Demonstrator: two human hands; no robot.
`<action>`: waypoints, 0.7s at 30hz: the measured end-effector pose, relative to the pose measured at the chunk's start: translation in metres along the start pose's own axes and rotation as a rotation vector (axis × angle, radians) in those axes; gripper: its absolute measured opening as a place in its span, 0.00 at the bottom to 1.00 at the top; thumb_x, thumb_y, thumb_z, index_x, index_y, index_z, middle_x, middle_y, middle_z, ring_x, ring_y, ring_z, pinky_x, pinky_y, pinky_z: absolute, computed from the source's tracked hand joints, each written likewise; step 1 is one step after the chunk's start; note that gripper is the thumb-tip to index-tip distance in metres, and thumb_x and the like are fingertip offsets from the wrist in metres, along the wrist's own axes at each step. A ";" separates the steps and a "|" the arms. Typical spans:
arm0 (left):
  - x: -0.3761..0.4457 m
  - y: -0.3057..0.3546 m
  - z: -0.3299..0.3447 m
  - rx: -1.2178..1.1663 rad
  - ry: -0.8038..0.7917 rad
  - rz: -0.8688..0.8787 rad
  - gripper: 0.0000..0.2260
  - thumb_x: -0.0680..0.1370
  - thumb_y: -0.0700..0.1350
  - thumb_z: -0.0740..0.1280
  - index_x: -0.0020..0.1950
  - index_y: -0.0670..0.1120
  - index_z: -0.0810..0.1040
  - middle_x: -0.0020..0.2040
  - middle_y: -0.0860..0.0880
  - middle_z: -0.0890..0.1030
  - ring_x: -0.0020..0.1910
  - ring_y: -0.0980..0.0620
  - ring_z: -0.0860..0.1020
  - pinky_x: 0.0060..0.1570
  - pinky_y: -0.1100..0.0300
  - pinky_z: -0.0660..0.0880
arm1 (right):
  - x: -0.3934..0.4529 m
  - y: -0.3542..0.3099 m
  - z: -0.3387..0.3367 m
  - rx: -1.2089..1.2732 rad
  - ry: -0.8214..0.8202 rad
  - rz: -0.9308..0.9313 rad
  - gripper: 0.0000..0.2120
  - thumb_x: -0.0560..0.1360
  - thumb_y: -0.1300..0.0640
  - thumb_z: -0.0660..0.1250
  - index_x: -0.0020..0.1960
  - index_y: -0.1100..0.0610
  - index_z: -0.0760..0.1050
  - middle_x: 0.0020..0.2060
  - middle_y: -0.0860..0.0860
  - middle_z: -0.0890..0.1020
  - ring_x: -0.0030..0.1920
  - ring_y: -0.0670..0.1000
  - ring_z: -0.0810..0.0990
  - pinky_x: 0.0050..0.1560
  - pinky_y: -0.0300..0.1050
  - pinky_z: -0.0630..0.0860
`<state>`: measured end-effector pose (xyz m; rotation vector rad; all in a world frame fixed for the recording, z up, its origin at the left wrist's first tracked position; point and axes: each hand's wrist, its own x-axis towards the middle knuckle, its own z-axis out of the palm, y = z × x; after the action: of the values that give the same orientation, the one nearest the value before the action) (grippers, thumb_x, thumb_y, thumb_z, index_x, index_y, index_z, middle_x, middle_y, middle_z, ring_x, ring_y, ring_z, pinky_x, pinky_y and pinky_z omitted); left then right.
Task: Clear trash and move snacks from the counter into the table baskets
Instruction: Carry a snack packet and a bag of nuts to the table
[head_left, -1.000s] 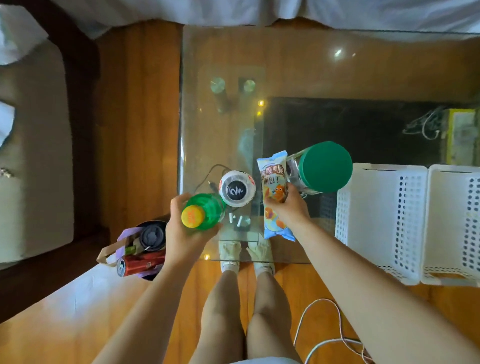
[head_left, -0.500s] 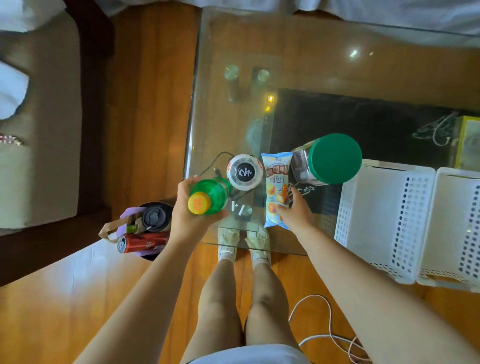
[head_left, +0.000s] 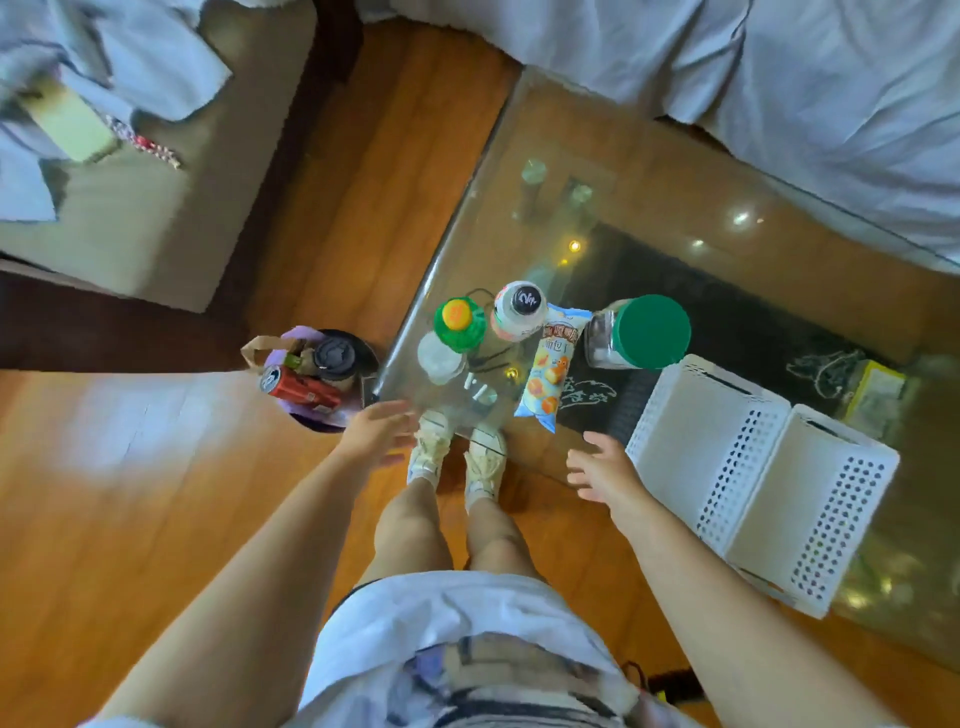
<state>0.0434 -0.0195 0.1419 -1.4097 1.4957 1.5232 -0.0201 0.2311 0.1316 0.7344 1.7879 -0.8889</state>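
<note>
1. Both hands are empty: the left hand (head_left: 382, 431) hovers with fingers spread loosely just off the near corner of the clear glass worktop (head_left: 649, 208), and the right hand (head_left: 602, 470) hangs relaxed near its front edge, lower centre of the frame.
2. The snacks stand bunched at that near corner, centre of the frame: a green plastic bottle with a yellow cap (head_left: 458, 325), a white bottle with a black cap (head_left: 519, 310) just beside it, a pale blue printed snack packet (head_left: 553, 369) lying flat, and a clear jar with a wide green lid (head_left: 641, 332).
3. Two white perforated plastic baskets (head_left: 753, 467) sit side by side on the worktop at centre right, and they look empty.
4. Down on the wooden floor, left of the worktop, a purple-lined bin (head_left: 311, 374) holds a red can and a black-lidded cup, so I'd say the trash part is largely done.
5. My guess is the sorting of snacks into baskets is about to start. Next move: reach forward, grip one item, probably the packet or jar nearest the baskets, and carry it rightward over a basket rim.
</note>
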 end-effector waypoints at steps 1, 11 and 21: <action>-0.012 -0.009 -0.006 -0.036 0.029 0.003 0.10 0.79 0.39 0.60 0.59 0.47 0.73 0.43 0.48 0.80 0.39 0.51 0.77 0.39 0.60 0.72 | -0.010 -0.002 0.003 -0.029 -0.023 -0.002 0.20 0.77 0.60 0.61 0.69 0.56 0.64 0.56 0.59 0.78 0.47 0.53 0.80 0.42 0.43 0.77; -0.105 -0.165 -0.079 -0.598 0.277 -0.155 0.05 0.78 0.42 0.63 0.41 0.46 0.74 0.33 0.47 0.76 0.26 0.54 0.66 0.28 0.65 0.60 | -0.069 -0.020 0.090 -0.614 -0.196 -0.204 0.04 0.76 0.59 0.61 0.46 0.53 0.74 0.31 0.52 0.77 0.28 0.48 0.73 0.26 0.37 0.67; -0.171 -0.379 -0.106 -1.078 0.500 -0.495 0.06 0.79 0.45 0.61 0.47 0.44 0.75 0.37 0.45 0.77 0.31 0.51 0.70 0.29 0.62 0.67 | -0.151 -0.013 0.283 -1.154 -0.346 -0.442 0.04 0.78 0.56 0.59 0.49 0.52 0.73 0.39 0.53 0.79 0.34 0.49 0.76 0.31 0.38 0.72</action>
<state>0.4689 0.0043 0.1927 -2.6622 0.3425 1.7599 0.1612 -0.0239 0.2017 -0.5347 1.7866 -0.1068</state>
